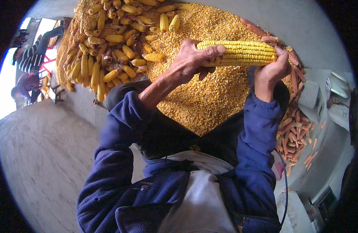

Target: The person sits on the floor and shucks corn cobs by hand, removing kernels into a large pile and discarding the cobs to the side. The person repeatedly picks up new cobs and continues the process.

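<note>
A full ear of yellow corn [243, 54] lies level between my two hands, its kernels in even rows. My left hand [193, 56] grips its left end, with the thumb on top of the kernels. Around the right end close the fingers of my right hand [273, 65]. Below the ear spreads a heap of loose corn kernels [208, 99], between my legs and beyond them. To the upper left of my left hand, unshelled ears of corn [115, 55] are piled up.
Bare reddish corncobs [294, 139] lie along the right side and scatter over the concrete floor [39, 139]. A concrete block [310, 97] stands at the right. Two other people are at the far left, one in a striped top [30, 59]. A dark cable [286, 186] runs beside my right sleeve.
</note>
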A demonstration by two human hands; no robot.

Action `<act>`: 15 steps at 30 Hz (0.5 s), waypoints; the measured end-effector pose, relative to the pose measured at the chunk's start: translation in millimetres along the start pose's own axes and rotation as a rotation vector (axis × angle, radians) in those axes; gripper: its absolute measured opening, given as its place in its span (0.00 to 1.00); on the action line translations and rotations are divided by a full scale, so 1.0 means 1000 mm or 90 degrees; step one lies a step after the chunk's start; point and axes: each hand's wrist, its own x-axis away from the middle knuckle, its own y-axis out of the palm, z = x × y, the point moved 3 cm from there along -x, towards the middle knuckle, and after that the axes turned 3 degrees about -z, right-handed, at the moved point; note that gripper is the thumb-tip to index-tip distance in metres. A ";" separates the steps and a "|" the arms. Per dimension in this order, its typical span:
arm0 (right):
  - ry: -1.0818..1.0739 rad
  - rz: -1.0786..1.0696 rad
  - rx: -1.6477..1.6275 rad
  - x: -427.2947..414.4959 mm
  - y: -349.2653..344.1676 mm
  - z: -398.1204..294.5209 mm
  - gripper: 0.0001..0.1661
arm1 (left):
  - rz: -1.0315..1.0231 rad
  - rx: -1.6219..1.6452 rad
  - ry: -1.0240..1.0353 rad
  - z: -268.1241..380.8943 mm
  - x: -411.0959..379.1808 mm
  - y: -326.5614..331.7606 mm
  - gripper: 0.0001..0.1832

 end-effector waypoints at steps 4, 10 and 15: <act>-0.054 0.041 0.129 -0.009 -0.011 0.019 0.10 | 0.064 -0.011 -0.070 -0.010 -0.001 -0.001 0.22; 0.138 0.105 -0.008 -0.014 -0.009 0.027 0.12 | -0.004 0.000 -0.019 0.001 0.000 0.002 0.20; 0.033 0.076 0.154 -0.020 -0.017 0.036 0.13 | 0.038 -0.162 0.011 0.016 0.000 0.006 0.25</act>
